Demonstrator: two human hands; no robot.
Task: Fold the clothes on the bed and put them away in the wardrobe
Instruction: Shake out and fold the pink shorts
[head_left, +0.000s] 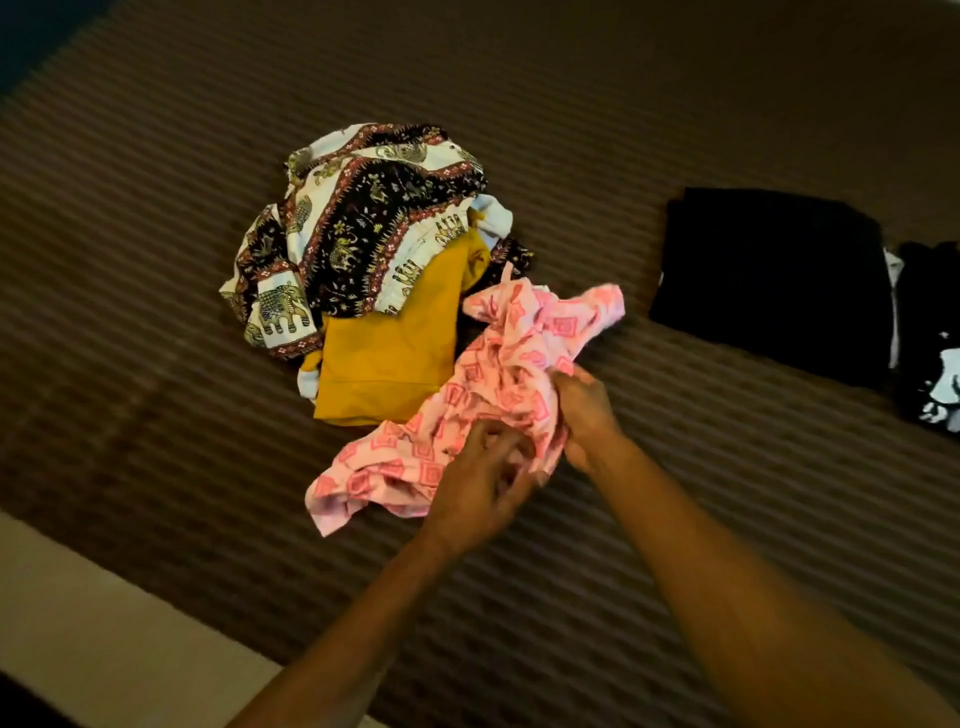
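Observation:
A crumpled pink garment with a red square print lies on the brown striped bed. My left hand grips its lower edge, and my right hand pinches the cloth just to the right. Behind it sits a loose heap: a mustard yellow garment partly under a black-and-white elephant-print garment. The pink cloth overlaps the yellow one's right edge.
At the right, a folded black garment lies flat, with a second black garment with a white print beside it at the frame edge. A pale floor strip runs along the bed's near left edge.

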